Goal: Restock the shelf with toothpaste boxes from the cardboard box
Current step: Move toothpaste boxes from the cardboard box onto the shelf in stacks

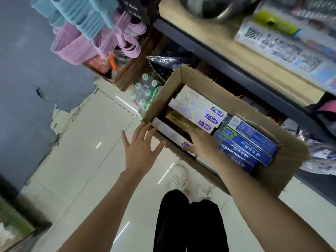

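Toothpaste boxes [198, 108] are packed in the open cardboard box [283, 139] beside the shelf [236, 57]. A picking step is judged in hand: the right hand [201, 144] is laid over a white box, its fingertips hidden, so the grip cannot be told. The left hand [141, 144] is spread open, touching the carton's corner. A firm grasp and a lift are called for next

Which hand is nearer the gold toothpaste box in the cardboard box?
Right. The right hand reaches inside the cardboard box, fingers at the gold toothpaste box. The left hand is spread open outside, at the carton's near corner.
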A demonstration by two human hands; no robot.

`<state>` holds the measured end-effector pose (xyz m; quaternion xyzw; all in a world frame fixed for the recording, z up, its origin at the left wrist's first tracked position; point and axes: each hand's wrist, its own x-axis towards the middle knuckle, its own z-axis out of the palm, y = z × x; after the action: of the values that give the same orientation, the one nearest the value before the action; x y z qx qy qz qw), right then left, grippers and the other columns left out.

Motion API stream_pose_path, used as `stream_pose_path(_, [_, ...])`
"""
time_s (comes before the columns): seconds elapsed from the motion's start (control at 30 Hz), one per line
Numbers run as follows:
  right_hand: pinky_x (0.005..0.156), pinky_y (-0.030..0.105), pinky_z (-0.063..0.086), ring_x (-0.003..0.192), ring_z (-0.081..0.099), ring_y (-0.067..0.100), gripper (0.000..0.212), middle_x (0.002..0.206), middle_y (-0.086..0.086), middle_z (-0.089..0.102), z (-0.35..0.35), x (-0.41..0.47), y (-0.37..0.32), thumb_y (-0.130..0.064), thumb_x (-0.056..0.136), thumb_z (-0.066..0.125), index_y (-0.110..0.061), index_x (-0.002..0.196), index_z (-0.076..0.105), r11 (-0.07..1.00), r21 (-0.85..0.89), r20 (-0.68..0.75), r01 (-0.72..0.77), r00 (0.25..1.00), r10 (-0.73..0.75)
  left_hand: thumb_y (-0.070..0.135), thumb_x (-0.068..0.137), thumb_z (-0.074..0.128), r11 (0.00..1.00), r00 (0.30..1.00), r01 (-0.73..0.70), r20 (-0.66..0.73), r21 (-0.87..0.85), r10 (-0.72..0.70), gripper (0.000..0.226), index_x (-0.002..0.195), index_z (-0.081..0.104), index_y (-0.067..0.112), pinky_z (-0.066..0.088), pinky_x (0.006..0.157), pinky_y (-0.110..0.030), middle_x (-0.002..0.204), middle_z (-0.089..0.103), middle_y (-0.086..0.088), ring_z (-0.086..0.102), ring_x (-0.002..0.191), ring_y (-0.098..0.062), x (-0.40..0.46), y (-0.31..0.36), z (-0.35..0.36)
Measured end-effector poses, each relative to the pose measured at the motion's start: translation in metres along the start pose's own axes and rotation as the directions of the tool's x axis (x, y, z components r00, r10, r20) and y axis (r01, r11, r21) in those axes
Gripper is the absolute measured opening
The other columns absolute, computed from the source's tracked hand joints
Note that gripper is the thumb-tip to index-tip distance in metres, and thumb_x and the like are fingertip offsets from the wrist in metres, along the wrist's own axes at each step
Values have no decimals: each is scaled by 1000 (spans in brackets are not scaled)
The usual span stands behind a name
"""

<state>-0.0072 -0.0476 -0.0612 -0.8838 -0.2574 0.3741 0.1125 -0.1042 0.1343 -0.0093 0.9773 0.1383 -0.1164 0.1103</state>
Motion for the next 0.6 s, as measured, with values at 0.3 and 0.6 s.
stream_pose_path(0.3, [78, 37, 47, 106, 59, 36, 64, 117, 17, 61, 22, 40, 0, -39, 84, 62, -14, 137, 35, 999, 33, 131, -20, 991, 16, 49, 88, 45, 999, 996, 12, -84, -42, -15, 43, 119, 60, 24, 0, 116, -53, 124, 60, 6, 42, 126, -16, 11, 1, 7])
stream_pose_path(0.6, [70, 31, 44, 95, 63, 27, 59, 106, 5, 68, -33, 9, 24, -42, 81, 65, -27, 134, 43, 985, 121, 62, 122, 990, -130, 30, 86, 61, 936, 886, -346, 352, 66, 303, 65, 143, 32, 33, -4, 117, -39, 150, 33, 8, 20, 142, -17, 76, 31, -10])
